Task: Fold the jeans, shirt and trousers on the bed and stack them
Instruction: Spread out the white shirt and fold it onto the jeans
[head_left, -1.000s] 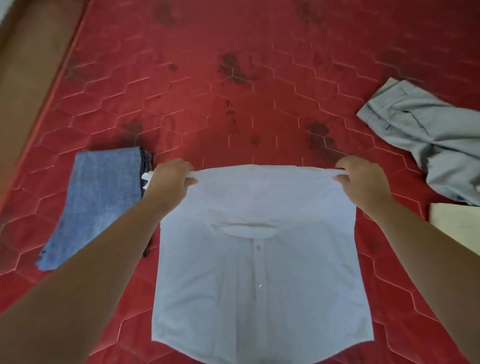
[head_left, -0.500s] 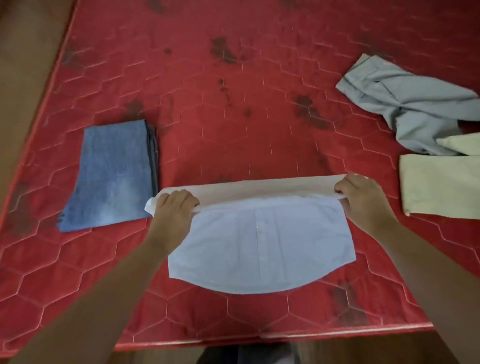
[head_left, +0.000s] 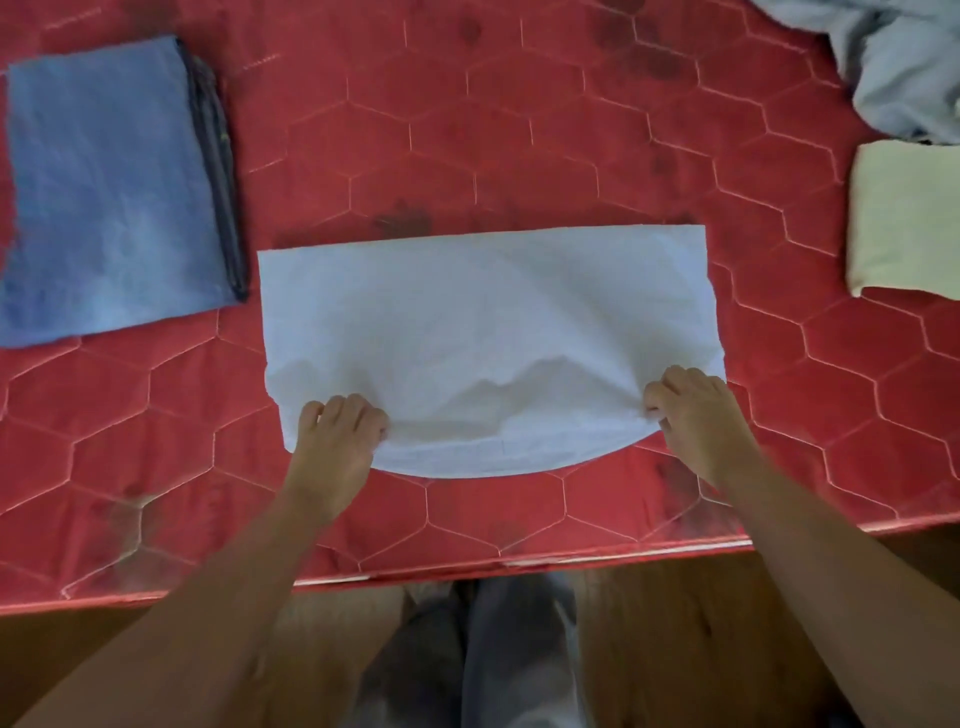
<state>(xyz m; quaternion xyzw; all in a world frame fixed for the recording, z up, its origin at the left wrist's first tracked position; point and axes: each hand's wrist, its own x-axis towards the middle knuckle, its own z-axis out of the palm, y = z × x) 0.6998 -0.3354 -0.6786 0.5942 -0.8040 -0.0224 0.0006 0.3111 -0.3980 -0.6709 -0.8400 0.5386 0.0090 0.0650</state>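
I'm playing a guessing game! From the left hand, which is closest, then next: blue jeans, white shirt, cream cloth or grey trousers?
1. White shirt: near edge in the grip of the left hand.
2. Blue jeans: back left.
3. Cream cloth: far right.
4. Grey trousers: back right corner.

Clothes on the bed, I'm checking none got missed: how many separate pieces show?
4: folded jeans at far left, white shirt in the middle, crumpled grey trousers at top right, cream piece at the right edge. More may lie outside the frame.
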